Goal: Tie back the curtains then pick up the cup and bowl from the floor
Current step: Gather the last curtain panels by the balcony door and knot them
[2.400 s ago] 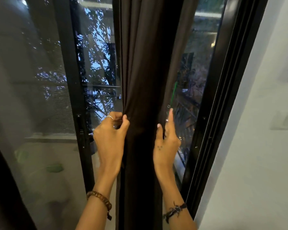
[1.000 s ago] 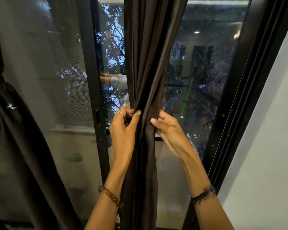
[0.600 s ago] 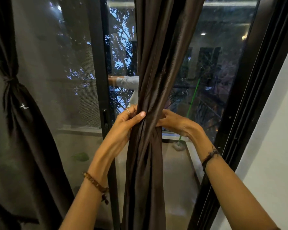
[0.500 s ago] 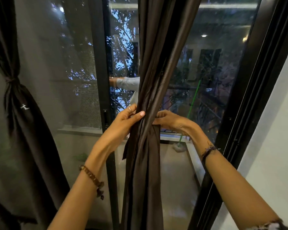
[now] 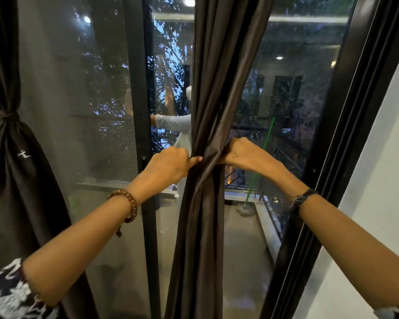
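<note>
Both hands meet at the middle of the frame on the gathered dark brown fabric curtain. On the curtain's left side, the left hand has its fingers curled round the bunched cloth and its thumb lying across the front of the folds. The right hand grips the same bunch from the right side, knuckles up, with its fingers hidden behind the fabric. Between the two hands the cloth is drawn into a narrow waist, with a twisted fold running across it; whether a separate tie band is there cannot be told. Above the hands the curtain fans out toward the top of the frame, and below them it hangs in long straight pleats to the bottom edge.

A brown wooden bead bracelet circles the left wrist, and a dark cord band circles the right wrist. Patterned black-and-white sleeve cloth shows at the lower left corner.

At the left edge of the frame a second dark curtain is already cinched at a knot in its upper part and flares out below it. Behind both curtains stands a glass sliding door with a black metal frame, its upright post just left of the held curtain. The glass carries reflections of ceiling lights and of a figure in pale clothing. Through the right pane a green pole leans on a balcony outside. A white wall fills the right side.
</note>
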